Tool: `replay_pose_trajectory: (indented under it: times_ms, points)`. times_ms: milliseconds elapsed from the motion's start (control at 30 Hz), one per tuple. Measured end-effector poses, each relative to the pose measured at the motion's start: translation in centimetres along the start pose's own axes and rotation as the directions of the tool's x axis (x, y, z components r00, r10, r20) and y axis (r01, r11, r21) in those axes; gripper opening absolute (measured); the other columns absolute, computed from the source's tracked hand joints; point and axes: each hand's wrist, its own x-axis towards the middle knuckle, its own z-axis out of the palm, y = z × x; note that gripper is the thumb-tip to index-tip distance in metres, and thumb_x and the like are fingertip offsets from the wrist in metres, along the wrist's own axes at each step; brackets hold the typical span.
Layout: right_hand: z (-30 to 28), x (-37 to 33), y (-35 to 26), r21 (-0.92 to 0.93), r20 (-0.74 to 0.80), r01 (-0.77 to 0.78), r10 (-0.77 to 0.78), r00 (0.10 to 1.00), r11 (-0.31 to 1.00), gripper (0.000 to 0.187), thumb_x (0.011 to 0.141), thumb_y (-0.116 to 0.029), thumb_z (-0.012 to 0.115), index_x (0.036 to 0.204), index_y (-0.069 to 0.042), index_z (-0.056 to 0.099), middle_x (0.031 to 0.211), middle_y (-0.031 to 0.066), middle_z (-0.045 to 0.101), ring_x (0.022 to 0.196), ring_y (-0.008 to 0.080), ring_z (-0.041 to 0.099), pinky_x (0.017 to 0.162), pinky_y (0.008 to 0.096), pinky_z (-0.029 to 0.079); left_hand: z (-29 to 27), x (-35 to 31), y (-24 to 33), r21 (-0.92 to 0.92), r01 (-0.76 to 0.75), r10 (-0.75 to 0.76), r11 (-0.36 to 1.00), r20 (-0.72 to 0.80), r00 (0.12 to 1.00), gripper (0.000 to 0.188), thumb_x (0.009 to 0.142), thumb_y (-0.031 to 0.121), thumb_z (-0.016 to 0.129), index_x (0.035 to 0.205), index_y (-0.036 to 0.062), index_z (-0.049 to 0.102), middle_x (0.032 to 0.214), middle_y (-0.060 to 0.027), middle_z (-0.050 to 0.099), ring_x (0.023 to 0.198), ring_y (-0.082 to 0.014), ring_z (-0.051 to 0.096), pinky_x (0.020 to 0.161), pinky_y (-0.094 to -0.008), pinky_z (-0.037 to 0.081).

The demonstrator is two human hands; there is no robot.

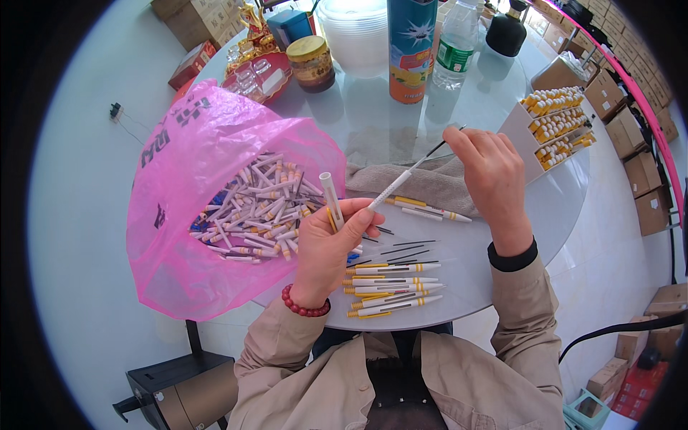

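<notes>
My left hand [324,247] is closed around a white pen barrel [329,192] with an open top and a yellow clip. Between its thumb and forefinger it also pinches a slim white pen part [393,188], tilted up to the right. My right hand [493,179] pinches a thin dark ink refill [436,147], whose lower end meets the tip of that white part. Beside my left hand, a pink plastic bag [168,247] lies open over many loose white pen parts [269,208]. Several white and yellow pens [394,301] lie in a row in front of me, with dark refills [408,252] just beyond.
A grey cloth [373,180] lies mid-table, with more pens [430,208] at its near edge. At right stands a white box [527,140] stacked with pens. Along the back are a jar [311,64], plastic lids [352,36], a tall can [411,54] and a water bottle [454,50].
</notes>
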Motion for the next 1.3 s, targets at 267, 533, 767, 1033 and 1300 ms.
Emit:
replay_pose_trajectory:
  times_ms: [267, 533, 767, 1033, 1300]
  points:
    - [-0.1, 0.0, -0.3, 0.059, -0.084, 0.023, -0.018, 0.996, 0.998, 0.022, 0.074, -0.006, 0.062, 0.095, -0.011, 0.061, 0.085, 0.0033, 0.064, 0.076, 0.0177, 0.064, 0.065, 0.0295, 0.050, 0.1, -0.1, 0.1, 0.061, -0.053, 0.053, 0.997, 0.002, 0.999, 0.020, 0.090, 0.009, 0.061, 0.105, -0.0031, 0.063, 0.084, -0.0111, 0.069, 0.068, -0.0112, 0.064, 0.054, -0.0172, 0.044]
    - [0.9, -0.4, -2.8, 0.684, 0.024, -0.152, 0.186, 0.982, 0.714, 0.015, 0.085, 0.002, 0.061, 0.099, -0.004, 0.066, 0.096, 0.0087, 0.070, 0.076, 0.0163, 0.066, 0.065, 0.0244, 0.053, -0.2, -0.1, 0.1, 0.035, -0.002, 0.001, 0.999, 0.029, 1.000, 0.021, 0.092, 0.012, 0.060, 0.108, -0.0010, 0.060, 0.090, -0.0103, 0.069, 0.074, -0.0100, 0.064, 0.054, -0.0168, 0.040]
    - [0.6, -0.6, -3.1, 0.869, 0.294, -0.398, 0.340, 0.893, 0.294, 0.017, 0.089, -0.007, 0.063, 0.104, -0.002, 0.059, 0.087, 0.0073, 0.068, 0.077, 0.0154, 0.067, 0.066, 0.0239, 0.052, -0.3, 0.1, -0.2, -0.046, -0.019, 0.020, 0.999, 0.028, 0.999, 0.018, 0.093, 0.010, 0.056, 0.107, -0.0016, 0.059, 0.090, -0.0136, 0.069, 0.071, -0.0107, 0.064, 0.050, -0.0163, 0.040]
    - [0.4, -0.1, -3.3, 0.699, 0.712, -0.612, 0.275, 0.646, -0.370, 0.019, 0.095, -0.016, 0.055, 0.105, -0.001, 0.055, 0.093, 0.0057, 0.064, 0.082, 0.0103, 0.063, 0.068, 0.0203, 0.051, -0.2, 0.0, 0.1, -0.014, 0.068, -0.067, 0.998, 0.043, 0.997, 0.018, 0.094, 0.012, 0.055, 0.107, -0.0008, 0.057, 0.089, -0.0135, 0.068, 0.070, -0.0110, 0.064, 0.050, -0.0162, 0.039]
    - [2.3, -0.9, -3.5, 0.428, 0.857, -0.610, 0.084, 0.509, -0.667, 0.013, 0.096, -0.016, 0.053, 0.100, -0.003, 0.056, 0.094, 0.0064, 0.064, 0.084, 0.0098, 0.063, 0.071, 0.0208, 0.054, -0.9, 0.3, -0.2, -0.178, 0.152, -0.115, 0.972, 0.202, 0.973, 0.031, 0.094, 0.024, 0.057, 0.113, 0.0000, 0.051, 0.089, -0.0129, 0.066, 0.070, -0.0109, 0.061, 0.051, -0.0169, 0.039]
